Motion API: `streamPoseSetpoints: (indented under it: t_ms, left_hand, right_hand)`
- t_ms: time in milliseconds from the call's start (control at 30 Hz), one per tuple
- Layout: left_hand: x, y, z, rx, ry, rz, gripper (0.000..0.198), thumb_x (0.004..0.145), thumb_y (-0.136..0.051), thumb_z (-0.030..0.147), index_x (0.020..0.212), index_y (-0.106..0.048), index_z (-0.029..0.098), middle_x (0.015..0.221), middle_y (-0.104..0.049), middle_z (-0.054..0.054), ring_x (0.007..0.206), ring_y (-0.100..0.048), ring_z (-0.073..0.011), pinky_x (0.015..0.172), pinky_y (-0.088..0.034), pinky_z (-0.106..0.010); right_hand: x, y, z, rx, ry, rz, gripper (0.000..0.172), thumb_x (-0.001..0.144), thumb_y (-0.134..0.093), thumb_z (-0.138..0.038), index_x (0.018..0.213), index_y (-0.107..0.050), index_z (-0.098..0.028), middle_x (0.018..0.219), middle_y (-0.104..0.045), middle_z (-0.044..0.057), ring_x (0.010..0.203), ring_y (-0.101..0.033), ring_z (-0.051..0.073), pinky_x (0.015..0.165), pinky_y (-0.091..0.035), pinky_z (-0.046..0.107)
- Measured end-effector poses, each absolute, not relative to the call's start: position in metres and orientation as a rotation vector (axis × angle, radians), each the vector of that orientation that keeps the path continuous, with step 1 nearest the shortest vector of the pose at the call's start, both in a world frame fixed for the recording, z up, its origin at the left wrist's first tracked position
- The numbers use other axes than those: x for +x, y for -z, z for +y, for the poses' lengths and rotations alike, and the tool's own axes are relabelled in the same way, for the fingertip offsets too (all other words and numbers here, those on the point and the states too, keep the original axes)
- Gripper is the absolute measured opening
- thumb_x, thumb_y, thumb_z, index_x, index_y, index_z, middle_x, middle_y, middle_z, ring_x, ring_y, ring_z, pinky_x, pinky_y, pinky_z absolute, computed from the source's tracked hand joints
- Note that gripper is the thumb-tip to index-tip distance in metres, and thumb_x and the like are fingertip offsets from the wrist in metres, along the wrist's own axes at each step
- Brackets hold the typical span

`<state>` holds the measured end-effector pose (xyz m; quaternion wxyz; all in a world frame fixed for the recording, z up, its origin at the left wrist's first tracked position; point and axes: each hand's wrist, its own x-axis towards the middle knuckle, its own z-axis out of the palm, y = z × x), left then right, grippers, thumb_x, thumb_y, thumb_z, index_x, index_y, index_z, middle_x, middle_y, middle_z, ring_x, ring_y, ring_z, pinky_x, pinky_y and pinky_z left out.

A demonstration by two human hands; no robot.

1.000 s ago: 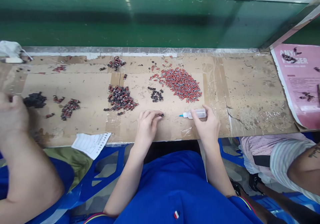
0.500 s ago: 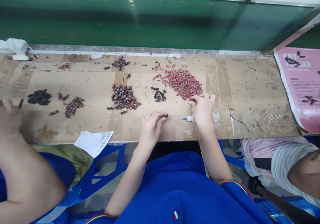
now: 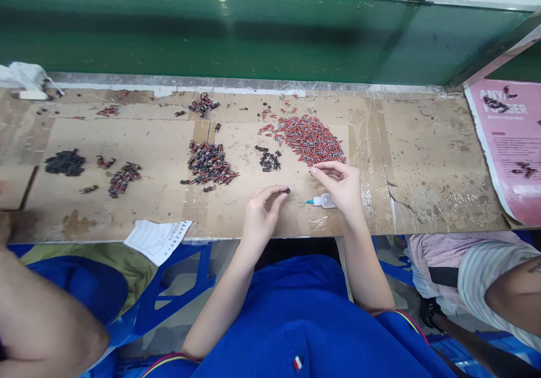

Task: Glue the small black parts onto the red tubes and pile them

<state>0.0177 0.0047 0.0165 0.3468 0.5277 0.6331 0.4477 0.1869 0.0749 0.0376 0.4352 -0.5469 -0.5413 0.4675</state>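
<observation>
Leftmost: a co-worker's arm, partly cut off by the frame edge. Next, on the cardboard-covered bench, a black pile, then a small heap of red-and-black pieces. Paper slip overhangs the front edge. Further right, a larger dark mixed pile.

Left hand: thumb and forefinger pinched on a small black part, just above the bench front. Beyond it, a small black cluster; right of that, a broad red pile.

Right hand: fingertips nearly together on a small red piece, near the red pile's front edge. Squeeze bottle, blue tip pointing left, lies under this hand; its rear is hidden, palm contact cannot be told.

Far right: pink printed sheet bearing dark pieces.
</observation>
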Motion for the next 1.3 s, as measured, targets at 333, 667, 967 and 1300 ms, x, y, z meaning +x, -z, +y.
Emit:
streamPoseSetpoints:
  t_ms: [333, 667, 967, 1300]
  left_hand:
    - [0.025, -0.023, 0.015, 1.244, -1.263, 1.662, 0.016, 0.077, -0.069, 0.032, 0.085, -0.074, 0.018, 0.087, -0.077, -0.006, 0.084, -0.071, -0.0199, 0.084, -0.056, -0.034]
    - [0.028, -0.027, 0.015, 1.067, -1.327, 1.571, 0.018, 0.072, -0.073, 0.033, 0.081, -0.075, 0.018, 0.083, -0.077, -0.006, 0.079, -0.072, -0.0196, 0.081, -0.058, -0.034]
    - [0.030, -0.032, 0.015, 0.888, -1.332, 1.452, 0.022, 0.068, -0.077, 0.032, 0.083, -0.075, 0.016, 0.086, -0.077, -0.008, 0.082, -0.072, -0.0200, 0.084, -0.058, -0.034]
    - [0.033, -0.038, 0.013, 0.922, -1.360, 1.460, 0.021, 0.067, -0.078, 0.034, 0.081, -0.076, 0.018, 0.084, -0.077, -0.007, 0.080, -0.073, -0.0207, 0.082, -0.059, -0.035]
  right_hand:
    - [0.165, -0.036, 0.062, -1.235, -1.332, -1.340, 0.019, 0.070, -0.078, -0.038, 0.072, -0.072, -0.020, 0.076, -0.074, 0.003, 0.075, -0.071, 0.019, 0.065, -0.058, 0.030]
    - [0.163, -0.038, 0.060, -1.189, -1.382, -1.335, 0.015, 0.070, -0.079, -0.035, 0.072, -0.075, -0.021, 0.076, -0.076, 0.004, 0.073, -0.072, 0.020, 0.067, -0.061, 0.032]
    - [0.162, -0.037, 0.057, -1.157, -1.395, -1.258, 0.018, 0.069, -0.079, -0.038, 0.070, -0.072, -0.021, 0.072, -0.073, 0.002, 0.070, -0.070, 0.018, 0.065, -0.061, 0.030]
    - [0.162, -0.039, 0.056, -1.134, -1.350, -1.253, 0.022, 0.070, -0.078, -0.040, 0.069, -0.069, -0.021, 0.071, -0.070, 0.001, 0.068, -0.068, 0.016, 0.061, -0.059, 0.028]
